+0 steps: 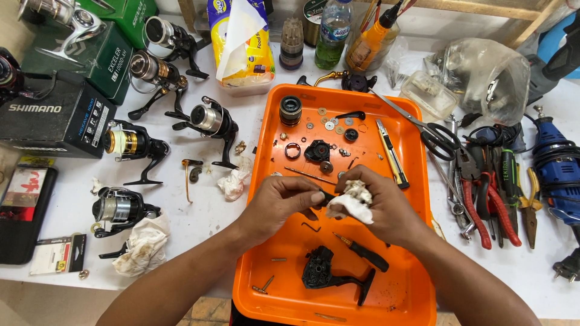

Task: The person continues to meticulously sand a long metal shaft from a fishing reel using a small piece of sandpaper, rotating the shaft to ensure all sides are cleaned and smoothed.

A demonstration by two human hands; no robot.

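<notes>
Over the orange tray my left hand pinches a small dark metal part between thumb and fingers. My right hand grips a crumpled white tissue pressed against that part. Below my hands in the tray lie a black reel body with its foot and a small black-handled screwdriver. Farther back in the tray sit a spool, washers, rings, a thin shaft and a utility knife.
Several spinning reels and reel boxes crowd the white table at left, with dirty tissues. Scissors, pliers and a blue rotary tool lie to the right. Bottles and a tissue pack stand at the back.
</notes>
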